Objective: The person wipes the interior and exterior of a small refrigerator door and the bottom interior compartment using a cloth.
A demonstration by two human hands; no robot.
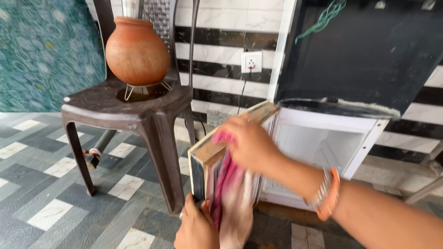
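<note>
Pink cloth (226,177), blurred in this view, lies pressed against the inner side of an open small fridge door (205,159), which has a worn, dusty top edge and a dark outer face. Right hand (249,143) reaches in from the right with bangles at the wrist (326,191) and clenches around the upper part of the cloth, near the top edge of the door. Left hand (196,228), with a ring on one finger, grips the lower edge of the door at the near bottom of the scene, fingers wrapped around it. To the right of the door stands the white fridge cabinet (323,147), its pale inside open to view, with a dark panel (364,50) above it. At the left, a brown plastic chair (134,110) stands on the patterned tile floor (41,184) and carries a round terracotta clay pot (137,50) on a wire stand. On the far striped marble wall is a white wall socket (251,61) with a black cord hanging from it.
</note>
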